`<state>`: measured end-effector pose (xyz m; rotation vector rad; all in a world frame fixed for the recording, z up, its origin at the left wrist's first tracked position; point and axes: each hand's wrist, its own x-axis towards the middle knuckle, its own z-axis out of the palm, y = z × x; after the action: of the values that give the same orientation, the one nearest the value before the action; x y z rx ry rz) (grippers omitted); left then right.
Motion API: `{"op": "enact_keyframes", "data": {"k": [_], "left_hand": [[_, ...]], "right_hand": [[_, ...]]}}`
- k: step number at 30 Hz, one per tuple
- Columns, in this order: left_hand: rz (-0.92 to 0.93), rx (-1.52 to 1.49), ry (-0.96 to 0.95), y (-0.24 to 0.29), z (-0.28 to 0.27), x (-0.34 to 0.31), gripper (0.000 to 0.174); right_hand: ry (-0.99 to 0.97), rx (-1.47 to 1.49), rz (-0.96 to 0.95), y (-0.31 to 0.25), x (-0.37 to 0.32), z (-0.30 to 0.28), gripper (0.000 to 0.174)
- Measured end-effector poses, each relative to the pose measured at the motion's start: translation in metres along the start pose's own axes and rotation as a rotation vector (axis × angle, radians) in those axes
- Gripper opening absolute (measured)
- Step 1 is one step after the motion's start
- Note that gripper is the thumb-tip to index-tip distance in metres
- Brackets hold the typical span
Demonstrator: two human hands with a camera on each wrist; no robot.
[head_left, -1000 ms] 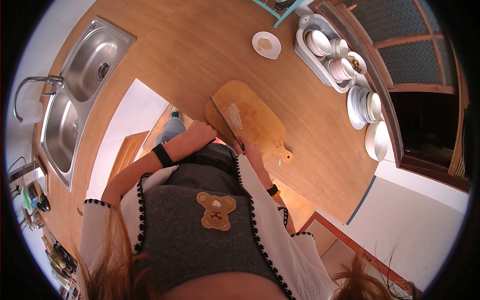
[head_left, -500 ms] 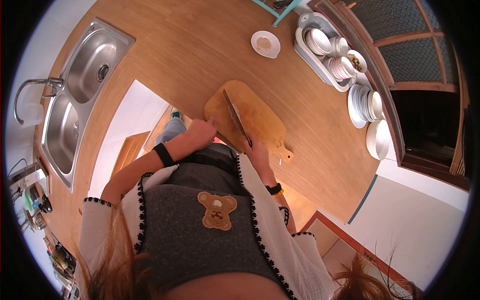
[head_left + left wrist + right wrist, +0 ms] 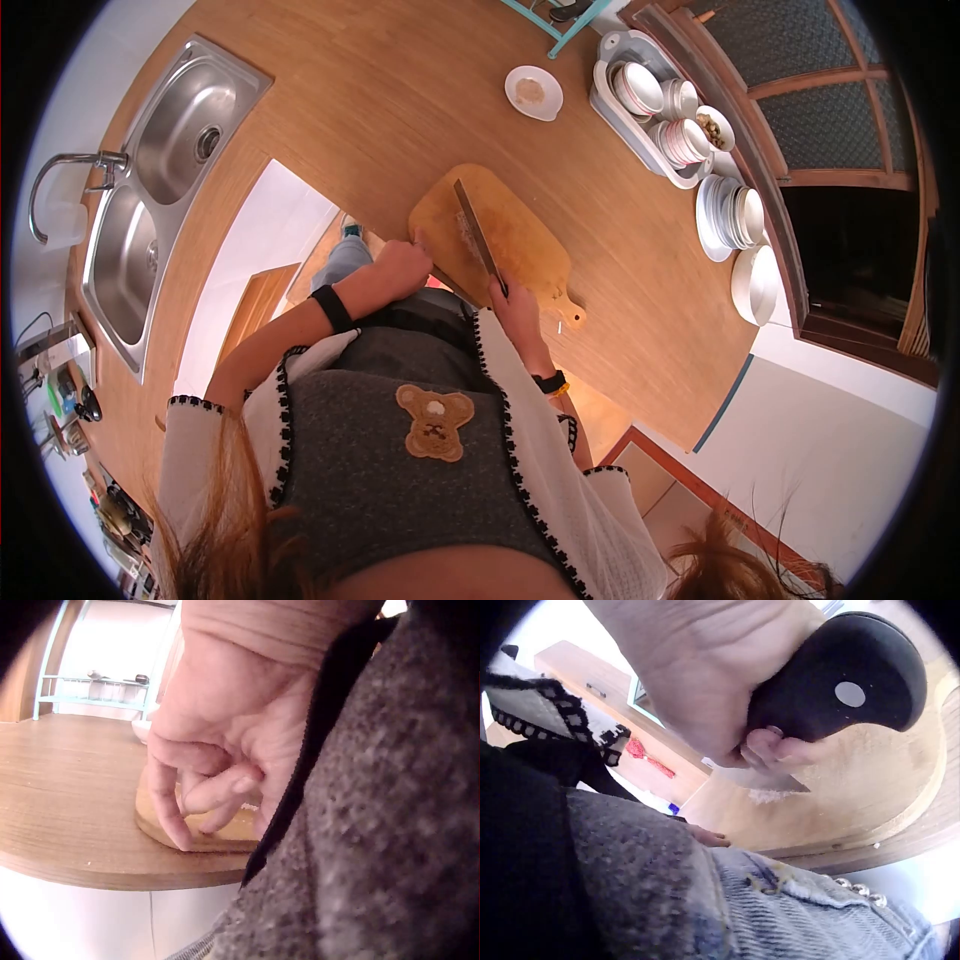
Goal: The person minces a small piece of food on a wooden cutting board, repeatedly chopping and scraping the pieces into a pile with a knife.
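Note:
My right hand [image 3: 517,312] grips the black handle [image 3: 847,682] of a kitchen knife [image 3: 475,228] over a wooden cutting board [image 3: 530,245]. The blade lies across the board, pointing away from my body, beside pale, finely chopped bits [image 3: 772,796] and partly covering them in the head view. At the board's near left edge is my left hand [image 3: 402,268]. Its fingers are partly bent in the left wrist view, with one fingertip [image 3: 183,844] right at the board's edge.
A white dish [image 3: 550,100] with light-brown crumbs stands beyond the board. To the right are a grey rack [image 3: 635,140] of bowls, stacked plates [image 3: 712,240] and a white bowl [image 3: 755,285]. A double steel sink [image 3: 125,270] is at the left. A small white bit lies beside the board's handle.
The knife has swung from the board's near left edge to over the middle, across the chopped bits, with the right hand moving forward and right. The left hand has stayed at the board's edge.

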<state>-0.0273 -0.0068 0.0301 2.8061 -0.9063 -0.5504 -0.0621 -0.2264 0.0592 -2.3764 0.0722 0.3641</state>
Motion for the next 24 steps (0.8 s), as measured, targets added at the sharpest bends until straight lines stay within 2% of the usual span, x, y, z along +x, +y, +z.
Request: {"op": "enact_keyframes", "data": {"k": [12, 20, 24], "left_hand": [[-0.014, 0.0, -0.036, 0.001, 0.002, 0.003, 0.033], [0.021, 0.024, 0.036, 0.0, 0.004, 0.002, 0.033], [0.005, -0.023, -0.031, 0.0, 0.001, 0.006, 0.032]], "right_hand": [[-0.01, 0.005, 0.023, 0.01, -0.006, -0.001, 0.027], [0.007, 0.016, 0.063, -0.001, -0.01, -0.009, 0.026], [0.016, -0.002, 0.021, 0.011, -0.008, -0.005, 0.026]]}}
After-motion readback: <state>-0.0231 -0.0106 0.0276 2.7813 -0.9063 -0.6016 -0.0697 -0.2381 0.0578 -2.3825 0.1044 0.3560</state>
